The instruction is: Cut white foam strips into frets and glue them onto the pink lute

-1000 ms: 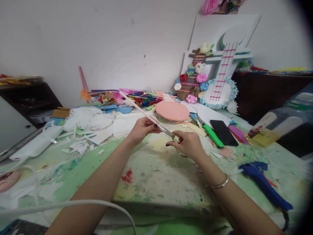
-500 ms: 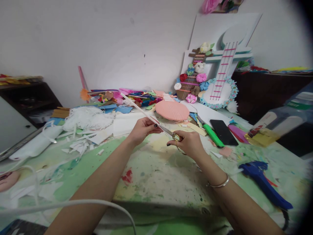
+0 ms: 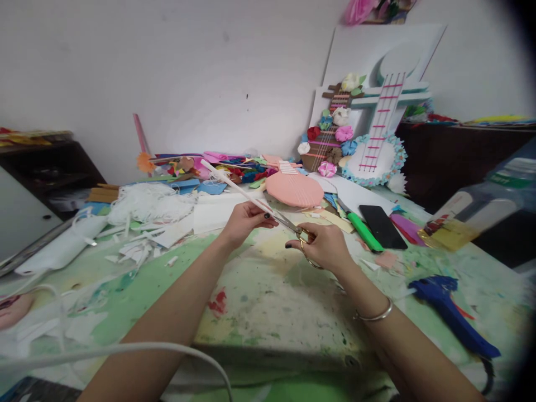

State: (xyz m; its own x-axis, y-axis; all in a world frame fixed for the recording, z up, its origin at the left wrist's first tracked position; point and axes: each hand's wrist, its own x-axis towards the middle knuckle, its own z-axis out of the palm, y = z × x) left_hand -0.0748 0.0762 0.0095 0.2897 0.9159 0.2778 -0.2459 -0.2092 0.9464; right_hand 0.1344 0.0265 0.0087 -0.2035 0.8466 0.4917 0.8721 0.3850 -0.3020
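Note:
My left hand (image 3: 249, 221) pinches a long, thin white paper strip (image 3: 228, 181), which slants up and to the left past my fingers. In my right hand (image 3: 326, 245) are scissors (image 3: 300, 233) with gold-coloured handles, my thumb and fingers around the loops. Their blades lie against the near end of the strip, beside my left fingertips. Behind my hands rests a pink paper lute-like shape (image 3: 294, 188) with pale strings and a short white-barred neck. Whether the blades have cut through the strip cannot be made out.
A blue glue gun (image 3: 454, 315), black phone (image 3: 382, 226), green-handled cutter (image 3: 364, 230) and plastic bottle (image 3: 473, 204) lie to the right. White paper scraps (image 3: 140, 251) and tangled string (image 3: 151, 204) cover the left. Paper instruments (image 3: 379, 153) lean on the wall. A white cable (image 3: 125, 347) crosses in front.
The scissors' handles have spread slightly apart and the blades look a little more open. The strip's far end has shifted slightly left. Both hands stay nearly in place.

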